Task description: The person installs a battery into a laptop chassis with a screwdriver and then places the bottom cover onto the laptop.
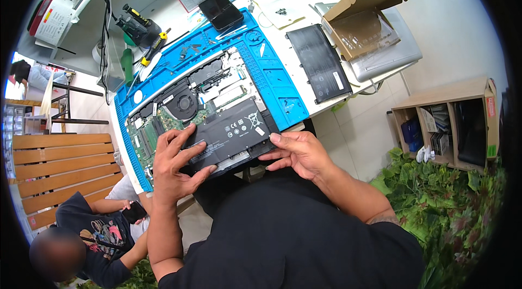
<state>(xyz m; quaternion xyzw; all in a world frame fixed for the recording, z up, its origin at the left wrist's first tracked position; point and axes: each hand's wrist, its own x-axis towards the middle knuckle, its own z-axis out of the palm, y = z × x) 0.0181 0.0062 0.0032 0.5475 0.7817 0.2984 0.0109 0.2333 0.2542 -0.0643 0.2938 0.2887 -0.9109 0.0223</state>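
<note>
An opened laptop base (pixel 204 93), its fan and circuit boards bare, lies on a blue repair mat (pixel 274 90). A flat black battery (pixel 231 131) sits along its near side. My left hand (pixel 179 158) rests on the left part of this battery with fingers spread. At the battery's right near corner, my right hand (pixel 302 153) has its thumb on the edge and its fingers curled below, by the laptop's front rim. The fingertips' exact contact is partly hidden. To the right of the mat lies a second black battery (pixel 318 63).
A phone (pixel 220 11) lies on the mat's far edge. Beyond the second battery, an open cardboard box (pixel 361 28) rests on a silver laptop (pixel 394 52). Screwdrivers (pixel 155 47) stand at the left. A seated person (pixel 103 234) holds a phone at lower left.
</note>
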